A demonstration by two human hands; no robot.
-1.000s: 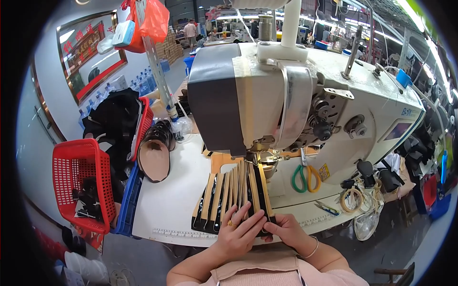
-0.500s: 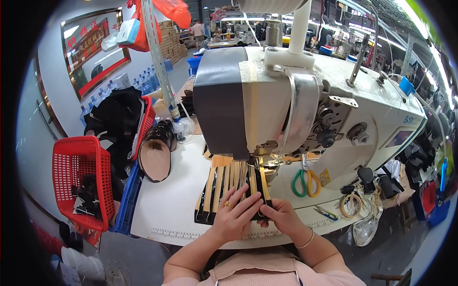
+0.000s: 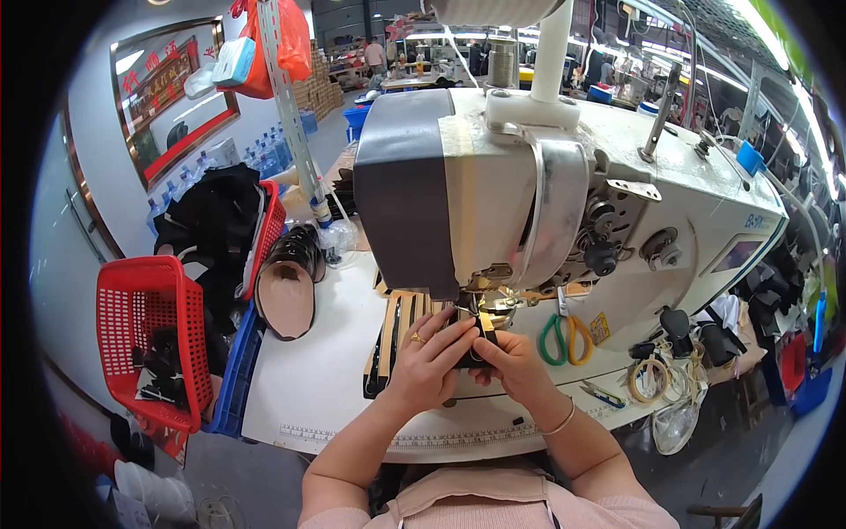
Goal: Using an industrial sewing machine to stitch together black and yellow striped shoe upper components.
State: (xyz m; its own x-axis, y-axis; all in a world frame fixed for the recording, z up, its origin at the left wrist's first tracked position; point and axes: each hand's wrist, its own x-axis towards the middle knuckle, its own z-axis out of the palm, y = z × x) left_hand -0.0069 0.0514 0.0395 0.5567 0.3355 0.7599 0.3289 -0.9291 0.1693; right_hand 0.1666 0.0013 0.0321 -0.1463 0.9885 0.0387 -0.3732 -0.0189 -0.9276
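Below the head of a white sewing machine (image 3: pixel 493 185) lies a black and tan striped piece (image 3: pixel 386 339), made of several long narrow strips. My left hand (image 3: pixel 427 361) rests on it, fingers stretched out toward the needle area (image 3: pixel 467 304), a ring on one finger. Just to its right, my right hand (image 3: pixel 515 366) pinches the near right edge of the piece between thumb and fingers. My left fingertips are close to the presser foot. The hands cover much of the piece, and the needle's exact contact with it cannot be made out.
Green-and-orange-handled scissors (image 3: pixel 566 339) lie right of my hands, with small snips (image 3: pixel 603 393) and tape rolls (image 3: pixel 649 381) beyond. A shoe (image 3: pixel 287 295) stands on the left of the white table (image 3: pixel 282 388). Red baskets (image 3: pixel 150 339) with black pieces are farther left. A ruler strip (image 3: pixel 352 435) runs along the front edge.
Both hands have moved slightly forward, toward the needle, with the near end of the striped piece. My right hand still pinches its edge.
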